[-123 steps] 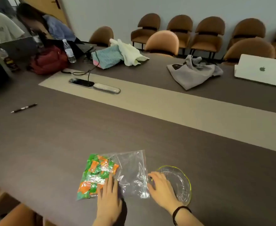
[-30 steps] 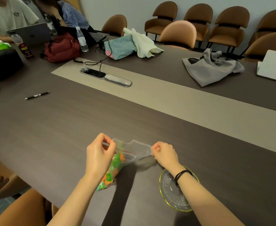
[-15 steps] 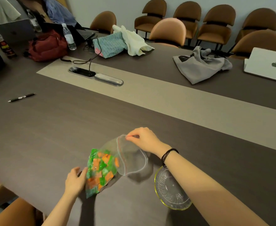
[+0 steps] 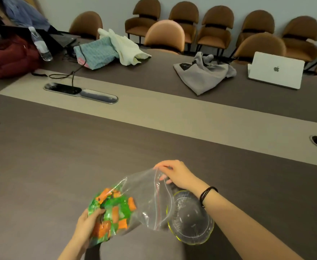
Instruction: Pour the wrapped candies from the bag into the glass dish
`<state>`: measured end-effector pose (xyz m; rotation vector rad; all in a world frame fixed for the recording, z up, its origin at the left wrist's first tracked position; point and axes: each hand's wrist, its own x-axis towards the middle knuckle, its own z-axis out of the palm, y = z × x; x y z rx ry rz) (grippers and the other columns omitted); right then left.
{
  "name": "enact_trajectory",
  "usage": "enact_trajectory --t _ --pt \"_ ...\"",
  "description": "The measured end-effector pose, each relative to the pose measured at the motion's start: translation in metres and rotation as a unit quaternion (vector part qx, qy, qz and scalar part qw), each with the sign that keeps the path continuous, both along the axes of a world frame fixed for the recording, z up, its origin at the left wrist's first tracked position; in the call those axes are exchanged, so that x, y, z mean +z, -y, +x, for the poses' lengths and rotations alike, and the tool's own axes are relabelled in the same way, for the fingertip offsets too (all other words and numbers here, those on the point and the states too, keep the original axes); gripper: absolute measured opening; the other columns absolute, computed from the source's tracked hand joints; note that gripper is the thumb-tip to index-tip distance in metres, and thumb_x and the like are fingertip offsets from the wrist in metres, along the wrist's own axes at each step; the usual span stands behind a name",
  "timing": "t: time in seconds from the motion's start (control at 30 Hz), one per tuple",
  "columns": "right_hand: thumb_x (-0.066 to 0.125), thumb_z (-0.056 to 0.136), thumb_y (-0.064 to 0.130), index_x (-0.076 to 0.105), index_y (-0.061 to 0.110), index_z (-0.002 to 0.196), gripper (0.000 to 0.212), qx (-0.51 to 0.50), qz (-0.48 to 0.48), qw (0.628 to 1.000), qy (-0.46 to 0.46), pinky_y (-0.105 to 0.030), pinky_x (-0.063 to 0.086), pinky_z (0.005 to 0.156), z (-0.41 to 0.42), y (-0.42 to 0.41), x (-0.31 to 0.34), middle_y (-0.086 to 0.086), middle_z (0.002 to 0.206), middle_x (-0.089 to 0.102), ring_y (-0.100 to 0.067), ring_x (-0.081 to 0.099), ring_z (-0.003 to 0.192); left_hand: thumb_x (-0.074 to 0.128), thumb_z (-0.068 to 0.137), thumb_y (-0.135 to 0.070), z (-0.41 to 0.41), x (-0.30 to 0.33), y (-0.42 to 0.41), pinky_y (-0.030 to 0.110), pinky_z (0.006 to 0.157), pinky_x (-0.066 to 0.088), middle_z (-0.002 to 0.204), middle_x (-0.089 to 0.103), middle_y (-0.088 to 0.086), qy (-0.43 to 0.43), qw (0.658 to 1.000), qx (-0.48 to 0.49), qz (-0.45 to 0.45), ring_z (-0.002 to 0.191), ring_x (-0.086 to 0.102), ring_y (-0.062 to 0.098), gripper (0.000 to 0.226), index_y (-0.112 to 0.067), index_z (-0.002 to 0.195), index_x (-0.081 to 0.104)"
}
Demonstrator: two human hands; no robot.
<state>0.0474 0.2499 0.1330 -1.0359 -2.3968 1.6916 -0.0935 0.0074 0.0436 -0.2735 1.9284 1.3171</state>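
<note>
A clear zip bag (image 4: 144,201) hangs above the table, its mouth turned right, over the left rim of the glass dish (image 4: 191,222). Green and orange wrapped candies (image 4: 112,212) fill the bag's left, closed end. My left hand (image 4: 87,225) grips that full end from below. My right hand (image 4: 174,174) pinches the top edge of the bag's mouth, holding it apart. The dish has a yellow rim and stands on the dark table under my right forearm. I see no candy in the dish.
A beige strip (image 4: 172,115) with cable hatches runs across the table's middle. Beyond it lie a grey cloth bag (image 4: 202,76), a white laptop (image 4: 275,70), a teal pouch (image 4: 96,53), a water bottle (image 4: 40,44) and a red backpack (image 4: 9,57). Brown chairs line the wall.
The bag was lifted off the table and its mouth pulled apart. Since half a second ago it has swung right, so its mouth now overlaps the dish's left rim.
</note>
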Motion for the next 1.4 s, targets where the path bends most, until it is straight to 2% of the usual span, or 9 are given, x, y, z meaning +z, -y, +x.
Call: enact_trajectory --t 0.13,0.23,0.33,0.47,0.63,0.93,1.03,1.27,1.4 --pt "0.045 0.093 0.014 0.069 0.014 0.097 0.024 -0.044 -0.056 0.997 -0.035 -0.031 0.058 0.071 0.029 0.000 -0.006 0.019 0.073 0.063 -0.002 0.065 0.063 0.050 0.074 0.009 0.009 0.013 -0.003 0.032 0.055 0.051 0.082 0.061 0.018 0.025 0.998 -0.007 0.060 0.065 0.054 0.029 0.028 0.004 0.100 0.057" --pt "0.043 0.094 0.012 0.069 0.024 0.087 0.029 -0.080 -0.082 0.990 -0.086 -0.027 0.057 0.070 0.046 0.000 -0.002 0.001 0.100 0.065 -0.028 0.068 0.089 0.050 0.077 0.002 0.018 0.028 -0.006 0.041 0.050 0.057 0.078 0.069 0.019 0.071 0.989 -0.005 0.128 0.059 0.066 0.032 0.028 -0.007 0.100 0.060" --pt "0.045 0.094 0.014 0.069 0.022 0.087 0.026 -0.110 -0.101 0.981 -0.120 -0.031 0.055 0.074 0.067 -0.004 0.003 -0.004 0.093 0.065 -0.023 0.062 0.082 0.052 0.083 -0.023 0.024 0.041 -0.012 0.059 0.068 0.054 0.093 0.074 0.018 0.094 0.980 -0.027 0.175 0.079 0.070 0.038 0.027 -0.015 0.106 0.064" --pt "0.045 0.094 0.012 0.067 0.019 0.090 0.024 -0.143 -0.122 0.974 -0.129 -0.037 0.056 0.082 0.097 -0.010 0.000 0.007 0.092 0.066 -0.021 0.063 0.087 0.057 0.084 -0.026 0.034 0.060 -0.023 0.047 0.059 0.058 0.082 0.077 0.009 0.018 0.985 -0.052 0.166 0.070 0.072 0.028 0.022 -0.016 0.101 0.066" --pt "0.040 0.096 0.012 0.067 0.023 0.089 0.030 -0.181 -0.145 0.966 -0.114 -0.036 0.052 0.090 0.124 -0.013 -0.017 -0.004 0.110 0.066 -0.027 0.065 0.104 0.059 0.084 -0.020 0.051 0.088 -0.038 0.027 0.050 0.058 0.073 0.076 -0.009 -0.076 0.980 -0.068 0.172 0.060 0.070 0.010 0.010 -0.020 0.091 0.066" --pt "0.040 0.095 0.009 0.065 0.028 0.089 0.032 -0.190 -0.177 0.963 -0.071 -0.038 0.048 0.094 0.141 -0.020 -0.040 -0.018 0.119 0.060 -0.025 0.061 0.109 0.062 0.083 -0.022 0.078 0.132 -0.065 0.036 0.057 0.053 0.081 0.068 0.007 -0.208 0.959 -0.129 0.145 0.068 0.063 0.019 0.006 -0.027 0.080 0.064" --pt "0.041 0.096 0.015 0.063 0.025 0.096 0.025 -0.187 -0.182 0.964 -0.057 -0.029 0.052 0.084 0.146 -0.021 -0.048 -0.006 0.116 0.061 -0.019 0.062 0.100 0.062 0.083 -0.022 0.085 0.139 -0.073 0.039 0.047 0.056 0.074 0.064 0.005 -0.204 0.959 -0.144 0.136 0.061 0.062 0.016 0.005 -0.025 0.079 0.063" --pt "0.040 0.096 0.015 0.058 0.008 0.117 0.028 -0.216 -0.213 0.951 -0.057 -0.014 0.053 0.063 0.153 -0.022 -0.056 -0.005 0.109 0.061 -0.019 0.058 0.094 0.066 0.080 -0.026 0.092 0.142 -0.082 0.059 0.054 0.055 0.059 0.061 -0.003 -0.208 0.957 -0.165 0.119 0.066 0.059 0.032 0.008 -0.027 0.072 0.065" --pt "0.041 0.096 0.018 0.059 0.012 0.116 0.027 -0.204 -0.205 0.956 -0.053 -0.034 0.053 0.085 0.155 -0.023 -0.058 -0.001 0.110 0.062 -0.019 0.060 0.094 0.066 0.079 -0.030 0.093 0.148 -0.083 0.061 0.069 0.054 0.073 0.070 -0.005 -0.267 0.938 -0.194 0.108 0.086 0.065 0.037 0.004 -0.033 0.081 0.067"
